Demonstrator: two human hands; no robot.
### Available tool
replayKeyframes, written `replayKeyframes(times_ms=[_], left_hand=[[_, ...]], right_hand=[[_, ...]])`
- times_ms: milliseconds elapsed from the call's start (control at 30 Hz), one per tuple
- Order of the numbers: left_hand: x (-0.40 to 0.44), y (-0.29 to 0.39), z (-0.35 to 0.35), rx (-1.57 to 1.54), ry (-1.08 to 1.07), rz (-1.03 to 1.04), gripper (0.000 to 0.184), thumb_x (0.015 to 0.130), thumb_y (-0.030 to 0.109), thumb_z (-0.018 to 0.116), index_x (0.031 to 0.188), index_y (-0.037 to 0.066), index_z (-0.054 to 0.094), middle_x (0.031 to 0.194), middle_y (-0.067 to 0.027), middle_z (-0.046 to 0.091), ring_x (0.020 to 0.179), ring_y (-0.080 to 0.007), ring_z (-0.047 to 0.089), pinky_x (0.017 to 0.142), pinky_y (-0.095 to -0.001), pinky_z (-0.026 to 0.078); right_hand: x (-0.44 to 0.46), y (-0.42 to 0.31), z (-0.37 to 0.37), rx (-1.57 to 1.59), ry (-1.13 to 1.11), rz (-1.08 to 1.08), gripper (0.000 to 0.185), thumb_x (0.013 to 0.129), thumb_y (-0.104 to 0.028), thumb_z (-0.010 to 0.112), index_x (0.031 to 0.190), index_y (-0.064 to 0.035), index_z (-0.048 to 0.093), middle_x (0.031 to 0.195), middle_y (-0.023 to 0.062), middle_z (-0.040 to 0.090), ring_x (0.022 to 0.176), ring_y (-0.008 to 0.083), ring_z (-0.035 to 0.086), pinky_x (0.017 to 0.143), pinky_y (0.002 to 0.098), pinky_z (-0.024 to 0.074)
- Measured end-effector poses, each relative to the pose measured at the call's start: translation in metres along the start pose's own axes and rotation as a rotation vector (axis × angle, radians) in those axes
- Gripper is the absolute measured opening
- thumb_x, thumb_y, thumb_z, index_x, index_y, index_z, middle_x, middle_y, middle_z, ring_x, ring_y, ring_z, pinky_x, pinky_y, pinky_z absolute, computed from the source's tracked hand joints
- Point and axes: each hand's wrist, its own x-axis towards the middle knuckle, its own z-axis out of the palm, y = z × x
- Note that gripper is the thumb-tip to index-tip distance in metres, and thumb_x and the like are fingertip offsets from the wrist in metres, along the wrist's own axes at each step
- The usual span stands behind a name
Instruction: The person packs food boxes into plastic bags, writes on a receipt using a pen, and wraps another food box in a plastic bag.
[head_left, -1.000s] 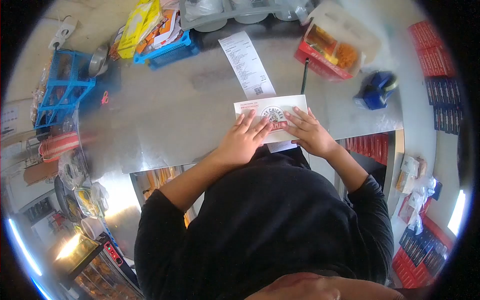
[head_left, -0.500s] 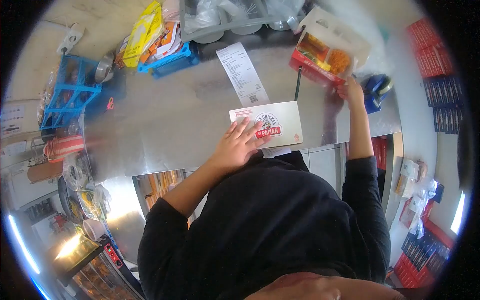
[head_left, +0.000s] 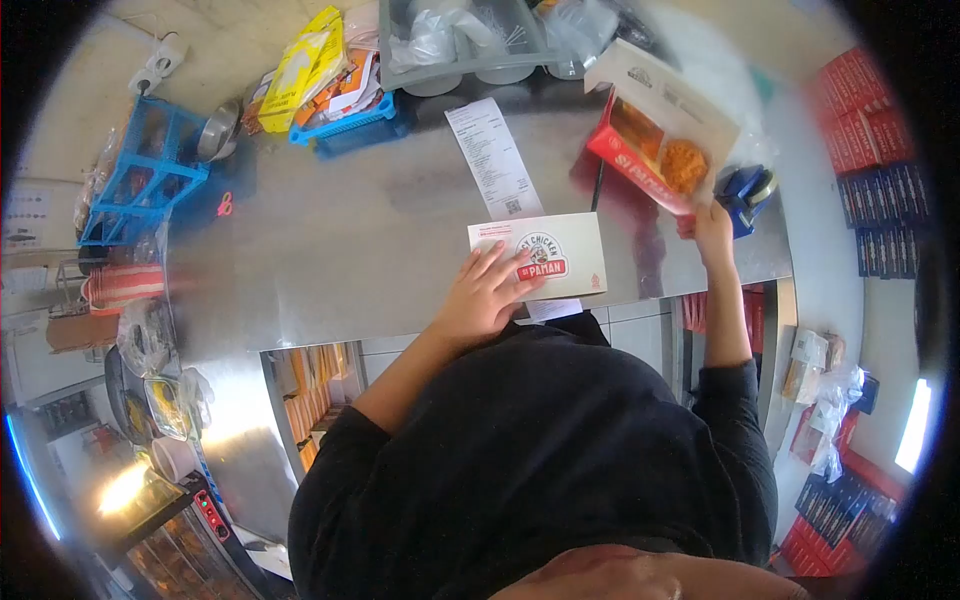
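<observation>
My left hand (head_left: 490,297) lies flat with spread fingers on a closed white food box (head_left: 572,240) printed with a chicken logo, at the front edge of the steel table. My right hand (head_left: 713,235) grips the near right corner of an open red-and-white food box (head_left: 640,172). Its lid stands back, and a piece of fried chicken (head_left: 685,165) shows inside, with other food beside it that I cannot make out. A long printed receipt (head_left: 492,160) lies behind the closed box. Between the two boxes a dark pen (head_left: 597,195) is partly covered.
A blue tape dispenser (head_left: 745,200) stands right of my right hand. At the back are a grey bin (head_left: 470,68) with plastic bags and a blue basket (head_left: 345,120) of packets. A blue rack (head_left: 140,190) and small red scissors (head_left: 225,204) are at the left.
My right hand has drawn the open box toward me, and it now covers more of the pen. My left hand stays on the closed box. The view has shifted slightly.
</observation>
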Motion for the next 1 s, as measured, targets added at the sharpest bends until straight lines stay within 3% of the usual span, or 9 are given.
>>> replayKeyframes(times_ms=[133,300,433,567,633,700,800,933,1000], left_hand=[[-0.010,-0.007,0.010,-0.066,0.044,-0.020,0.056,0.068,0.016,0.065,0.122,0.016,0.048,0.135,-0.0121,0.035,0.126,-0.0357,0.027,0.101,-0.0501,0.024],[-0.002,-0.016,0.008,-0.926,0.679,-0.084,0.088,0.075,0.027,0.062,0.137,0.004,0.004,0.141,-0.0226,0.014,0.131,-0.0343,0.016,0.105,-0.0444,0.013],[-0.005,-0.026,-0.008,-1.125,0.726,-0.085,0.089,0.079,0.027,0.058,0.137,0.006,-0.006,0.142,-0.0207,0.010,0.132,-0.0301,0.012,0.106,-0.0421,0.011],[-0.007,-0.030,-0.030,-1.310,0.521,-0.136,0.082,0.082,0.025,0.057,0.137,0.004,0.000,0.140,-0.0199,0.017,0.130,-0.0295,0.020,0.104,-0.0412,0.018],[-0.004,-0.036,-0.039,-0.951,0.554,-0.276,0.078,0.081,0.025,0.058,0.136,0.002,0.008,0.138,-0.0197,0.021,0.126,-0.0285,0.026,0.101,-0.0423,0.025],[0.006,-0.038,-0.052,-0.775,0.654,-0.270,0.059,0.079,0.021,0.059,0.129,0.002,0.033,0.121,-0.0167,0.045,0.110,-0.0244,0.046,0.090,-0.0367,0.038],[0.004,-0.030,-0.084,0.058,0.447,-0.481,0.024,0.077,0.010,0.057,0.099,0.003,0.061,0.080,-0.0106,0.063,0.070,-0.0248,0.060,0.066,-0.0274,0.048],[-0.025,-0.036,-0.064,-0.292,0.408,-0.255,0.026,0.077,0.007,0.056,0.102,0.001,0.058,0.090,-0.0127,0.063,0.075,-0.0216,0.060,0.067,-0.0282,0.047],[-0.024,-0.038,-0.066,-0.786,0.240,-0.517,0.028,0.082,0.017,0.052,0.106,0.002,0.057,0.098,-0.0118,0.062,0.088,-0.0207,0.059,0.074,-0.0274,0.044]], right_hand=[[-0.059,-0.041,-0.009,0.093,-0.061,-0.006,0.024,0.087,-0.010,0.034,0.086,0.0055,0.052,0.066,0.0097,0.057,0.052,0.0155,0.056,0.048,0.0262,0.0461],[-0.106,-0.053,0.024,0.142,-0.313,0.088,0.023,0.087,-0.008,0.033,0.085,0.0051,0.052,0.062,0.0099,0.057,0.051,0.0151,0.056,0.047,0.0266,0.0459],[-0.118,-0.022,0.074,-0.035,-0.362,-0.033,0.024,0.084,-0.016,0.043,0.088,0.0049,0.052,0.064,0.0144,0.059,0.060,0.0231,0.060,0.055,0.0338,0.0470],[-0.119,-0.070,0.068,-0.335,-0.310,-0.067,0.038,0.077,-0.032,0.054,0.091,0.0033,0.054,0.071,0.0185,0.060,0.068,0.0300,0.060,0.064,0.0387,0.0460],[-0.104,-0.086,0.062,-0.422,-0.199,-0.154,0.040,0.073,-0.032,0.060,0.093,0.0025,0.056,0.075,0.0176,0.061,0.067,0.0295,0.061,0.063,0.0371,0.0466],[-0.094,-0.105,0.066,-0.195,0.044,-0.573,0.036,0.073,-0.023,0.062,0.099,0.0019,0.056,0.081,0.0172,0.061,0.073,0.0280,0.061,0.067,0.0333,0.0465],[-0.086,-0.095,0.055,-0.319,-0.040,-0.222,0.035,0.074,-0.012,0.059,0.106,0.0017,0.053,0.089,0.0133,0.061,0.078,0.0237,0.060,0.074,0.0295,0.0455],[-0.103,-0.039,0.069,0.119,-0.295,-0.412,0.029,0.081,-0.014,0.055,0.104,0.0043,0.053,0.101,0.0139,0.058,0.084,0.0183,0.058,0.075,0.0264,0.0441],[-0.112,-0.048,0.066,0.440,-0.400,-0.207,0.032,0.086,-0.021,0.049,0.107,0.0029,0.052,0.099,0.0093,0.058,0.080,0.0169,0.058,0.074,0.0253,0.0462]])
